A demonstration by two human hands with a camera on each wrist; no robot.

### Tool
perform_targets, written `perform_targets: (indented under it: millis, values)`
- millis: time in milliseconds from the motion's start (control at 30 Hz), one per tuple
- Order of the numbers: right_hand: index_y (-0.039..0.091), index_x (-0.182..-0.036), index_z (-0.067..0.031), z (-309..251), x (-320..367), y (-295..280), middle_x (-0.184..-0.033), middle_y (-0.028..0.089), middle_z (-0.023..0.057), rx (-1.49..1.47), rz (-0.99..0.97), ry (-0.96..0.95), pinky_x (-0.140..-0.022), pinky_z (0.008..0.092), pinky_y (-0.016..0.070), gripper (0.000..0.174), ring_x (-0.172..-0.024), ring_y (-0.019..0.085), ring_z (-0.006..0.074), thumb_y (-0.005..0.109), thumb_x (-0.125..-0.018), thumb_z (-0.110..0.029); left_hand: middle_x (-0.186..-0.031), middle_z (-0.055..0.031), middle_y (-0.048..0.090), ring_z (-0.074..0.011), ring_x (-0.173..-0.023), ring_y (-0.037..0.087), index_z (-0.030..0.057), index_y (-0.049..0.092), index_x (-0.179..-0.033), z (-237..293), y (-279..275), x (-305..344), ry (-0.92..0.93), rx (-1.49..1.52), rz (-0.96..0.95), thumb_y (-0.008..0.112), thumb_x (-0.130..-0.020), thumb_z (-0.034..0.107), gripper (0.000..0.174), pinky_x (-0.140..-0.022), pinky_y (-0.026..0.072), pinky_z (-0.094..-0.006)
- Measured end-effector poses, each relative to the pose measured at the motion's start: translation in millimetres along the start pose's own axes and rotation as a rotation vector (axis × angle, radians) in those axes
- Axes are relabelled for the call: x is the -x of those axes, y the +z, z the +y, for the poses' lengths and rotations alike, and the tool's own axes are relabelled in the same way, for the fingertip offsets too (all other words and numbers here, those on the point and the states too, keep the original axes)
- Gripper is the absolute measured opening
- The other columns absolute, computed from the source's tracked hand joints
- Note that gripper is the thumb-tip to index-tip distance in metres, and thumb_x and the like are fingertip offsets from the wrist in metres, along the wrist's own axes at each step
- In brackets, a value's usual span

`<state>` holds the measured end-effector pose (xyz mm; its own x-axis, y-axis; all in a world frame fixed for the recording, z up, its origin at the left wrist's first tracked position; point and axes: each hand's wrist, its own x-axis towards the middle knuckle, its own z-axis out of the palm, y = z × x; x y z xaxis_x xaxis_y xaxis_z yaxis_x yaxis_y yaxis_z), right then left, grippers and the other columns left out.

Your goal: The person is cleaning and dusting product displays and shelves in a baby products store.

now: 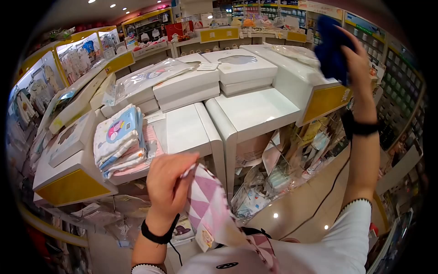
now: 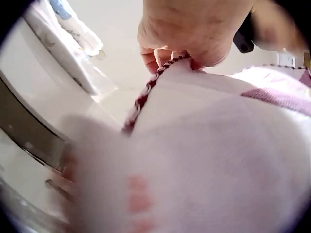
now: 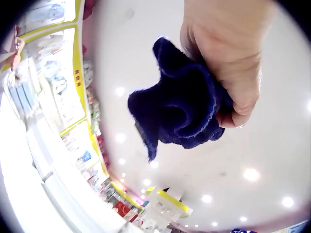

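Observation:
In the head view the left hand [image 1: 169, 185] pinches the edge of a pink and white triangle-patterned cloth [image 1: 205, 194], which hangs toward the person's front. The same cloth [image 2: 194, 136] with its dark braided edge fills much of the left wrist view, below the left hand [image 2: 189, 31]. Raised at the upper right, the right hand [image 1: 358, 61] grips a bunched dark blue cloth [image 1: 332, 50]. In the right wrist view that blue cloth [image 3: 180, 102] stands out below the fingers of the right hand [image 3: 228, 63].
White display units [image 1: 255, 109] run in front of the person, with white boxes [image 1: 187, 86] on them. A stack of folded printed cloths [image 1: 118, 137] lies at the left. Bagged goods [image 1: 260, 187] hang underneath. A black cable [image 1: 319, 205] crosses over the floor.

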<state>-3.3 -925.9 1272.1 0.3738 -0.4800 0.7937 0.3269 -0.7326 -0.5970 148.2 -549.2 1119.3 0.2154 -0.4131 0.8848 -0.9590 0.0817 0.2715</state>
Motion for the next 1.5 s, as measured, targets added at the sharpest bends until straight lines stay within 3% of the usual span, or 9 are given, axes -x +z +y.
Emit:
perform_targets:
  millis: [100,233,300,667,833,1033,1233,1367,1500]
  values:
    - [0.062,-0.101,-0.0107,29,-42,86,-0.105,0.057,0.0149,0.584,-0.21,-0.479,-0.093,0.0332,0.0364,0.047,-0.102,0.05,0.0293,0.039,-0.064,0.006,-0.093,-0.006,0.063,-0.0241,-0.084,0.055,0.0052,0.06,-0.09,-28,12,-3,-0.032,-0.097,0.009,0.058,-0.072,0.001,0.019,-0.073,0.0387,-0.0337]
    - [0.062,-0.1,-0.0125,64,-16,195,-0.103,0.055,0.016,0.755,-0.732,-0.313,-0.089,0.0359,0.0404,0.036,-0.098,0.051,0.033,0.047,-0.07,-0.001,-0.086,-0.0083,0.061,-0.0261,-0.077,0.054,0.0046,0.059,-0.087,-50,23,-9,0.025,-0.159,-0.004,0.058,-0.076,0.004,0.011,-0.069,0.0395,-0.0339]
    - [0.059,-0.107,-0.0171,43,24,212,-0.109,0.05,0.0154,0.986,-0.632,-0.232,-0.086,0.0391,0.042,0.039,-0.096,0.052,0.0346,0.047,-0.073,-0.004,-0.083,-0.006,0.06,-0.0252,-0.078,0.054,0.0076,0.059,-0.087,-53,26,-8,-0.029,-0.11,-0.045,0.058,-0.073,0.007,0.014,-0.07,0.0381,-0.0363]
    - [0.062,-0.106,-0.0125,80,-89,147,-0.105,0.059,0.0169,1.41,-1.061,0.189,-0.083,0.0381,0.043,0.049,-0.098,0.054,0.0324,0.041,-0.064,0.001,-0.083,-0.0093,0.061,-0.0275,-0.086,0.059,0.0061,0.063,-0.086,-67,26,-2,-0.075,-0.145,-0.116,0.061,-0.062,-0.001,0.025,-0.078,0.0471,-0.0389]
    - [0.061,-0.105,-0.0149,88,-136,186,-0.119,0.05,0.0144,1.194,-0.383,-0.134,-0.081,0.0373,0.0448,0.045,-0.097,0.054,0.0337,0.046,-0.067,0.001,-0.081,-0.0109,0.062,-0.0278,-0.086,0.059,0.0079,0.064,-0.085,-68,26,-2,-0.203,-0.13,-0.183,0.06,-0.062,0.0,0.025,-0.084,0.047,-0.0398]
    - [0.058,-0.112,-0.0243,128,-113,286,-0.13,0.04,0.0073,0.917,-1.057,-0.533,-0.094,0.0401,0.0375,0.052,-0.109,0.045,0.0328,0.043,-0.072,0.006,-0.094,-0.0058,0.057,-0.0244,-0.089,0.056,0.0132,0.064,-0.089,-74,30,5,-0.164,-0.201,-0.178,0.062,-0.06,0.003,0.031,-0.084,0.0473,-0.037]
    - [0.05,-0.122,-0.0235,156,-121,273,-0.134,0.034,0.0118,1.114,-1.142,-0.183,-0.097,0.0408,0.0341,0.053,-0.117,0.04,0.0339,0.04,-0.078,0.003,-0.087,-0.0042,0.061,-0.0229,-0.092,0.056,0.009,0.062,-0.089,-69,26,-3,-0.086,-0.234,-0.122,0.062,-0.062,0.0,0.029,-0.083,0.0474,-0.0409]
    - [0.058,-0.109,-0.0042,178,-141,246,-0.115,0.053,0.0194,1.508,-1.197,-0.062,-0.084,0.0413,0.044,0.034,-0.101,0.054,0.0356,0.047,-0.076,-0.005,-0.084,-0.0051,0.062,-0.0232,-0.092,0.057,0.008,0.062,-0.089,-72,27,3,-0.052,-0.246,-0.142,0.063,-0.062,-0.001,0.029,-0.084,0.0467,-0.0424]
    - [0.064,-0.101,-0.0108,139,-139,243,-0.108,0.058,0.0144,1.093,-0.721,-0.097,-0.081,0.0394,0.0445,0.036,-0.098,0.055,0.0334,0.046,-0.071,0.001,-0.086,-0.0072,0.062,-0.0228,-0.093,0.057,0.0085,0.065,-0.089,-72,25,2,-0.066,-0.23,-0.158,0.062,-0.06,0.0,0.03,-0.086,0.0452,-0.0428]
